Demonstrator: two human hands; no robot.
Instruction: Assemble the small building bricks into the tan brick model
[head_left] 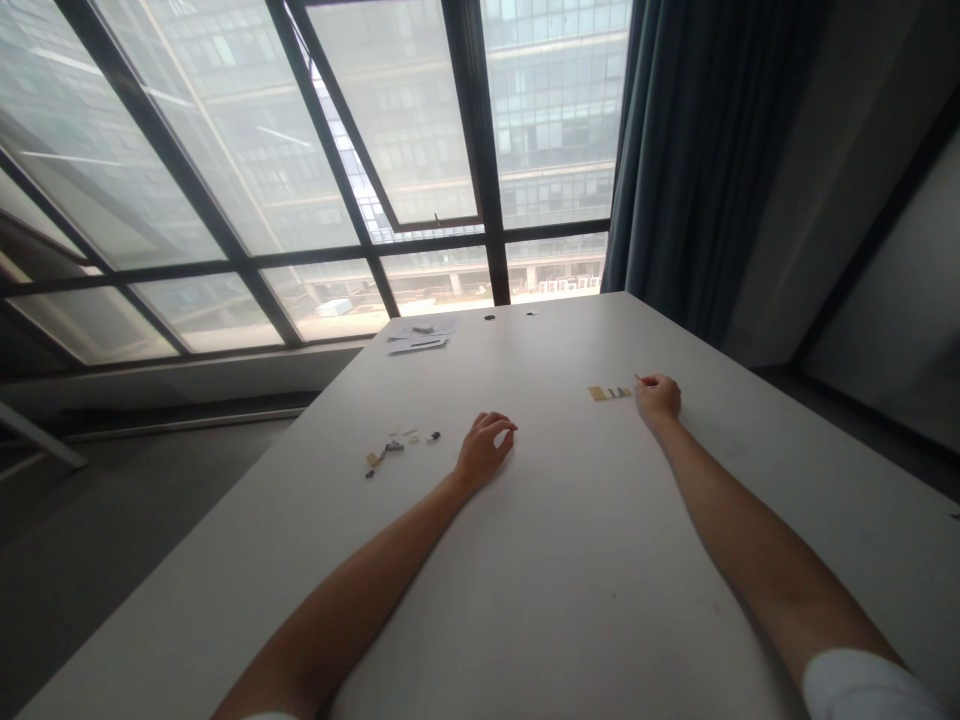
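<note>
My left hand point(484, 447) rests on the white table point(570, 560), fingers curled loosely with the tips apart and nothing in them. Just to its left lies a scatter of several tiny tan and dark pieces point(397, 447). My right hand point(658, 397) is stretched farther out on the table with its fingers pinched together on a small yellowish piece at its upper left. Right beside it, to the left, lies a short row of small tan and dark pieces point(609, 392).
A few sheets of paper point(420, 338) with a small item on them lie at the table's far left edge, and two small dark bits point(490, 317) sit near the far edge. Large windows stand beyond; a dark curtain point(697, 150) hangs at the right.
</note>
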